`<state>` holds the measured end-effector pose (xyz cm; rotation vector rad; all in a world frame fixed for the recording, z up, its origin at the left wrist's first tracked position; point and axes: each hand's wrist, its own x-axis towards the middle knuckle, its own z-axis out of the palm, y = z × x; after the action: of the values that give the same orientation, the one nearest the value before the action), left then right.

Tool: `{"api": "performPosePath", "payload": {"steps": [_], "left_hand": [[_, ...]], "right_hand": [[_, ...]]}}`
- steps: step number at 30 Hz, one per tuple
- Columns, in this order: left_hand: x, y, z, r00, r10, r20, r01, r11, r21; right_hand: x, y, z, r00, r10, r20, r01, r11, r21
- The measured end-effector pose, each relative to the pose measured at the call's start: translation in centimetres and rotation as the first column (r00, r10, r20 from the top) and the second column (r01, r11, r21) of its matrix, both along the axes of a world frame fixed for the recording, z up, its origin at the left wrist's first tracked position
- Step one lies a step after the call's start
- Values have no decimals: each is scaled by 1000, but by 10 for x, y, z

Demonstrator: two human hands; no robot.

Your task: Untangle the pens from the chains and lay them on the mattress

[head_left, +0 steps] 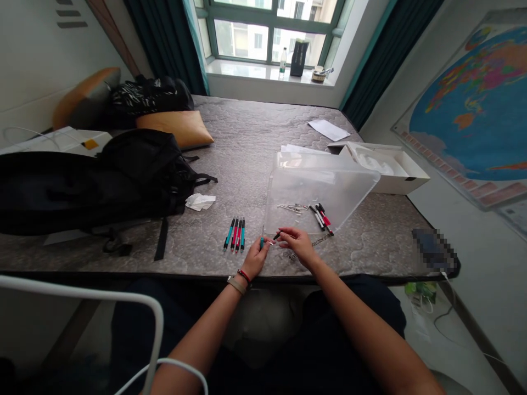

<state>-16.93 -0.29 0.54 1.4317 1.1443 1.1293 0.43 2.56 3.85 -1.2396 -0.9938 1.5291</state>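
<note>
My left hand (255,259) is closed on a teal pen barrel (262,242), held upright with a thin tip pointing away from me. Close beside it, my right hand (301,246) pinches a small black pen part (276,236) between thumb and fingers. A small pale piece shows between the two hands, too small to name. Several assembled pens (234,235), teal and red with black ends, lie in a row left of my left hand. Beyond my hands, thin metallic pen refills (294,208) and black, white and red pen barrels (321,218) lie in a clear plastic bin.
The clear plastic bin (317,184) lies on the quilted mattress (242,142). Behind it to the right stands an open white box (407,170). A crumpled tissue (200,202) and a black backpack (140,170) are on the left. A phone-like device (434,249) lies far right, cable attached.
</note>
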Motion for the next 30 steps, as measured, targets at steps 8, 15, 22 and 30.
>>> {"api": "performPosePath", "payload": {"steps": [8,15,22,30], "left_hand": [[4,3,-1,1000,-5,9,4,998,56],[6,-1,4,996,7,-94,7,989,146],[-1,-5,9,980,-161,-120,171,982,74],[-3,-8,9,980,-153,-130,162,985,60]], "right_hand": [[-3,-3,-16,1000,18,3,-18,999,47],[0,0,-13,988,-66,143,39,983,182],[1,2,-11,946,156,285,-201,970,135],[39,75,11,577,-127,807,-270,903,335]]}}
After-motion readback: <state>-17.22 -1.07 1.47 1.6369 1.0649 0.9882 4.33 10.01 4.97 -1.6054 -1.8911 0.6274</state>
